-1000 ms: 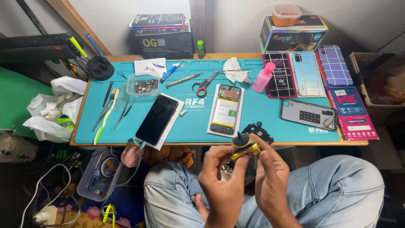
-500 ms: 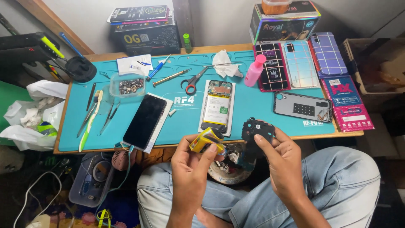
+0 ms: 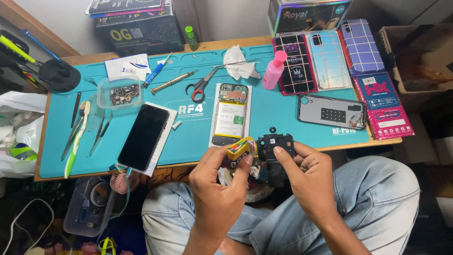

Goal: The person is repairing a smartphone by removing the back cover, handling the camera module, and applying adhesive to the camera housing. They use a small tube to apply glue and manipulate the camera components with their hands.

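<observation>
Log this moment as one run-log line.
left hand: holds small yellow tube | right hand: holds black phone camera-frame part | opened phone flat on teal mat

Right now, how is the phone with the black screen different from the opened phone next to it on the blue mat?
The black-screen phone lies closed, glass up, tilted, with a cable plugged into its lower end. The opened phone has its back off, showing its battery and circuit board, and lies nearly straight with no cable. Both rest flat on the blue mat, untouched by either hand.
</observation>
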